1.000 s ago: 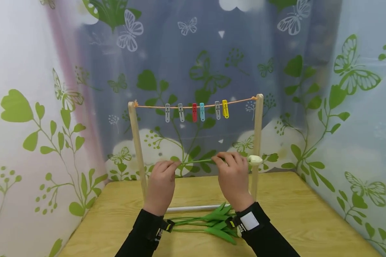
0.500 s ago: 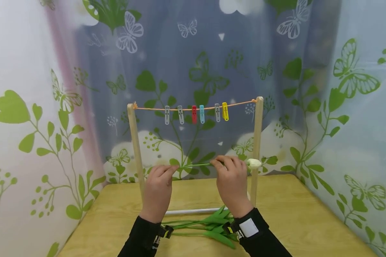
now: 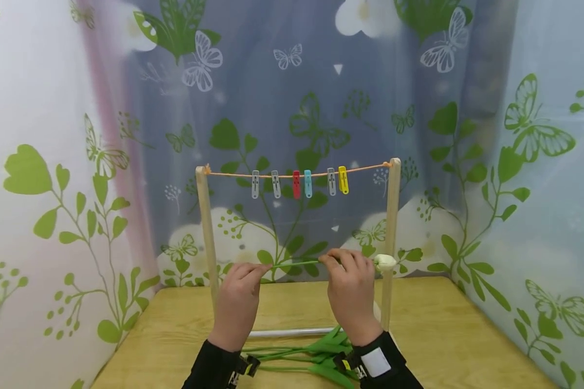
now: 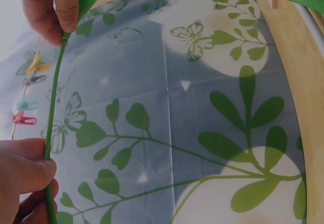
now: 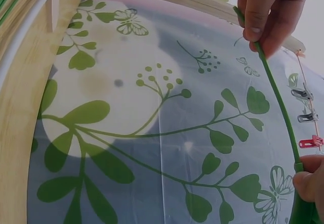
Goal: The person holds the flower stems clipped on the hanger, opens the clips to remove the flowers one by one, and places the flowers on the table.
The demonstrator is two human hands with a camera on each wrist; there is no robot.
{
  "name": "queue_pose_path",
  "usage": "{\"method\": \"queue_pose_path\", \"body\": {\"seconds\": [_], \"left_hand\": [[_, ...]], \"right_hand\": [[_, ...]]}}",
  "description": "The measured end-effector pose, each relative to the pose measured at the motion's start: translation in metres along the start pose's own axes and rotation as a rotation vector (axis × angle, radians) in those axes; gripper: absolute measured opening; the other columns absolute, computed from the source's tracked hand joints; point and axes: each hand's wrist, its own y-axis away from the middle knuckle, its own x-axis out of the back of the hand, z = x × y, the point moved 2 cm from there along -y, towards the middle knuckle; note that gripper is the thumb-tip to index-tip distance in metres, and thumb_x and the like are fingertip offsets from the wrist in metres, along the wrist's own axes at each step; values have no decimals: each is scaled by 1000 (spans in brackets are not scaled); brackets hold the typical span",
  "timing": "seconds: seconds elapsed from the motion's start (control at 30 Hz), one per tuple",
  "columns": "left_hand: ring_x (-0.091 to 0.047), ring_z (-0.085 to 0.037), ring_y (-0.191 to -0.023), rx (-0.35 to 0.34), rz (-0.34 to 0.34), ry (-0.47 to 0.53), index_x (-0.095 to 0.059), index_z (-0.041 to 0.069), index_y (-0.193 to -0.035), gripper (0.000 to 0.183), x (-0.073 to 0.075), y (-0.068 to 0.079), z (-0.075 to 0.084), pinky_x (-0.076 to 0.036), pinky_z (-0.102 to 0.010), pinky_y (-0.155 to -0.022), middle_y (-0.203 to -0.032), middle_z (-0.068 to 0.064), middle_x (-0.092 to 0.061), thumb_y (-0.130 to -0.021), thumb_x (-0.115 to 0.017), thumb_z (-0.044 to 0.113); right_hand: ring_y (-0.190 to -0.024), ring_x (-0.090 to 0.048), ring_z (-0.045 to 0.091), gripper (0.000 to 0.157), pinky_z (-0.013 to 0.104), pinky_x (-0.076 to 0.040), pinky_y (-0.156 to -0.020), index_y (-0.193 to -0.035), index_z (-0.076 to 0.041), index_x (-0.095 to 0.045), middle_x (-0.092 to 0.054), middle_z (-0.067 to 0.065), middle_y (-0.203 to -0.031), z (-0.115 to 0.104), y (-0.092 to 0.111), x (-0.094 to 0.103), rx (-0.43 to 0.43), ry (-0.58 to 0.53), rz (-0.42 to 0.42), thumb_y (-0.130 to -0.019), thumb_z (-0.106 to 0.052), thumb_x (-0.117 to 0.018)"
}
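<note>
A single white artificial tulip (image 3: pixel 385 263) is held level between my hands, in front of a wooden frame. My left hand (image 3: pixel 239 296) pinches the green stem (image 4: pixel 51 115) near its lower end. Close below the flower head, my right hand (image 3: pixel 352 292) pinches the stem where the leaves begin; in the right wrist view its fingertips (image 5: pixel 309 181) press on that spot. Strung above the hands is an orange cord (image 3: pixel 233 174) with several clothespins, among them a red clothespin (image 3: pixel 297 184), a blue clothespin (image 3: pixel 308 184) and a yellow clothespin (image 3: pixel 343 180).
More tulips with green leaves (image 3: pixel 326 351) lie on the wooden table (image 3: pixel 433 324), partly hidden by the right wrist. Behind them runs a white bar (image 3: pixel 292 333) at the base of the frame. Wooden posts (image 3: pixel 393 216) stand at both sides, with a patterned curtain (image 3: pixel 282 119) behind.
The head view has tilted up, so the frame and hands appear lower in it. Both hands keep their pinch on the stem, and the tulip stays nearly level.
</note>
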Motion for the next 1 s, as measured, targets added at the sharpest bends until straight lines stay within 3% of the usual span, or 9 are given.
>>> {"method": "queue_pose_path", "body": {"seconds": [0.23,0.43,1.0], "left_hand": [[-60,-18,-105,-23,-38,-29,-75,13,-114,29,1,0,2,-50,-22,-93,-106,0,-67,-93,-66,-4],[-61,-16,-100,-24,-43,-26,-77,13,-110,33,4,4,1,-54,-23,-85,-102,1,-68,-86,-71,-10],[-62,-17,-98,-20,-114,-34,-77,14,-108,30,6,1,-5,-55,-23,-82,-100,0,-68,-88,-70,-7]], "right_hand": [[-96,-60,31,29,53,-50,-82,-95,-14,-76,-66,7,-105,0,-3,5,3,16,-4,-86,13,-69],[-96,-61,30,29,53,-52,-82,-92,-16,-76,-67,5,-103,-4,0,6,10,23,-48,-85,12,-71],[-93,-59,29,33,51,-50,-78,-94,-17,-75,-65,4,-102,-4,2,2,0,17,-118,-85,15,-69]]}}
